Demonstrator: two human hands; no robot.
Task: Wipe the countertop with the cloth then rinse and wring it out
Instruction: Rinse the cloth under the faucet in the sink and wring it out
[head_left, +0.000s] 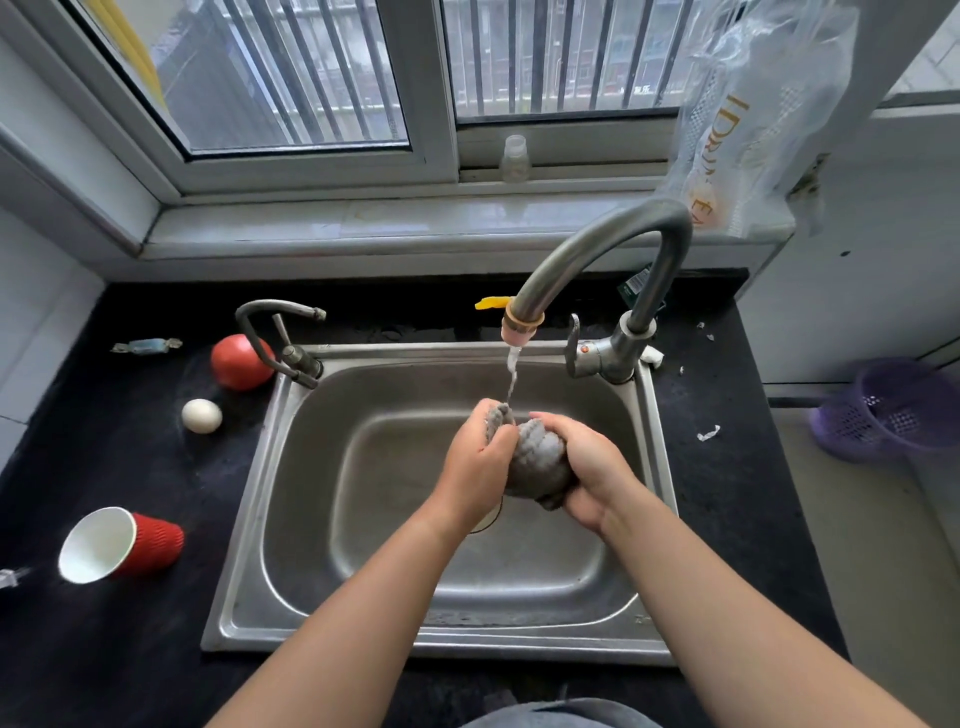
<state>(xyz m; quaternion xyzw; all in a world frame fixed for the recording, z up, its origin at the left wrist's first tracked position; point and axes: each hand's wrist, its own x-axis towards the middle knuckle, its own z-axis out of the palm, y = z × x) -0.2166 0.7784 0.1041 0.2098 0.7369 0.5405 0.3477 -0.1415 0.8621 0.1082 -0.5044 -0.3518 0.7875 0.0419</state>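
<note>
Over the sink (655, 470), both hands' fingers (493, 431) around the cloth (535, 457).

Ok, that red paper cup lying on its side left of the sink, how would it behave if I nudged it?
The red paper cup lies on its side on the black countertop, so it would probably roll, likely in a curve since it tapers. It looks empty and thin-walled, so probably light and easy to crush.

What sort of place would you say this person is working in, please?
Most likely a home kitchen: a steel sink with a running faucet is set into a dark countertop under a barred window, with a tomato and an egg beside it.
</note>
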